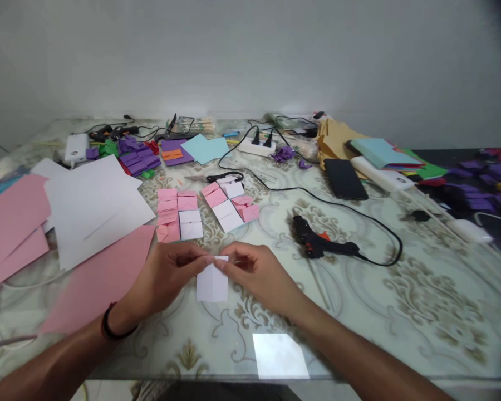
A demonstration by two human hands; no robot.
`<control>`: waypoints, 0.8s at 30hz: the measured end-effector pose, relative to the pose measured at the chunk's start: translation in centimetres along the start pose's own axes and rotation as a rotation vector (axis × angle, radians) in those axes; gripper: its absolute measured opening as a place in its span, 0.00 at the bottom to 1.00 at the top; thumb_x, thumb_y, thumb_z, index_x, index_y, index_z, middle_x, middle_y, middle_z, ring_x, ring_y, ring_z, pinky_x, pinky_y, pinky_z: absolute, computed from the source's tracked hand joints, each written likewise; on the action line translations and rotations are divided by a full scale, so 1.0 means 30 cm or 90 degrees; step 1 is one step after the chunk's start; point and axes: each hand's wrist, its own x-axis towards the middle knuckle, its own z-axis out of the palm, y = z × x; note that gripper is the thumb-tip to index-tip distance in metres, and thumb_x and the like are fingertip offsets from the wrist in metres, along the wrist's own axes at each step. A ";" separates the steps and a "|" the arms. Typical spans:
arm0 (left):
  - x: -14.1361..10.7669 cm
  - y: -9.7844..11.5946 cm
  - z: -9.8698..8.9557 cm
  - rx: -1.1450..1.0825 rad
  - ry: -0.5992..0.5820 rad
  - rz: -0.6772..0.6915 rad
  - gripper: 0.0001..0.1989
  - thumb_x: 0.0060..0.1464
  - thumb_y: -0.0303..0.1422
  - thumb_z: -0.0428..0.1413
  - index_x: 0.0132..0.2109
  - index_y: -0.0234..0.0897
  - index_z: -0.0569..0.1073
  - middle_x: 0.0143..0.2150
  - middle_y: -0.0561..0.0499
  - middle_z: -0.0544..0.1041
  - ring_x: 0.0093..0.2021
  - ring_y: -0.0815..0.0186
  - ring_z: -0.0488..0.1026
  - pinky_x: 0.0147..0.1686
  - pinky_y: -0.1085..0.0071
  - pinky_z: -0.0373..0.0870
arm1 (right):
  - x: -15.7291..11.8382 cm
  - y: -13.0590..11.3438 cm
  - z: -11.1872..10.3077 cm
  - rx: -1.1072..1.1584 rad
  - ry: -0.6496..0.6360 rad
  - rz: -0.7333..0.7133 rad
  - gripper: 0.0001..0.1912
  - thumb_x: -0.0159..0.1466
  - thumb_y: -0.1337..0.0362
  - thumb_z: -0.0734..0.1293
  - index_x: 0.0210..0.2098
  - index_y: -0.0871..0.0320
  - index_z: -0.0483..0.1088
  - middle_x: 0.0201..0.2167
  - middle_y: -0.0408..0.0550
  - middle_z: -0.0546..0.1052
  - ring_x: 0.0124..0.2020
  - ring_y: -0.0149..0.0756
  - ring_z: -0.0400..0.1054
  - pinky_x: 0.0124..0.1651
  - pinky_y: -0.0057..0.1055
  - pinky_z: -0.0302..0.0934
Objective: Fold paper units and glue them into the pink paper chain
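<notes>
Both my hands pinch the top edge of a small white paper piece (212, 283), which has a vertical crease and hangs down between them. My left hand (167, 274) is closed on its upper left, thumb in front. On its upper right my right hand (254, 273) is closed the same way. Just beyond my hands lie a left block of folded pink and white papers (178, 216) and a right block (229, 205). Black-handled scissors (225, 177) rest behind the right block.
White sheets (96, 206) and pink sheets (104, 273) cover the left side. A black glue gun (323, 239) with its cord lies to the right. Farther back are a black phone (345, 179), a power strip (256, 146) and purple folded papers (140, 159).
</notes>
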 end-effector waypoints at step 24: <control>0.022 -0.024 -0.004 -0.232 -0.034 -0.078 0.29 0.54 0.35 0.69 0.60 0.37 0.70 0.33 0.53 0.82 0.38 0.59 0.84 0.47 0.57 0.83 | 0.022 0.006 -0.019 0.153 0.032 0.023 0.29 0.59 0.55 0.79 0.57 0.53 0.71 0.37 0.43 0.82 0.33 0.35 0.80 0.41 0.35 0.74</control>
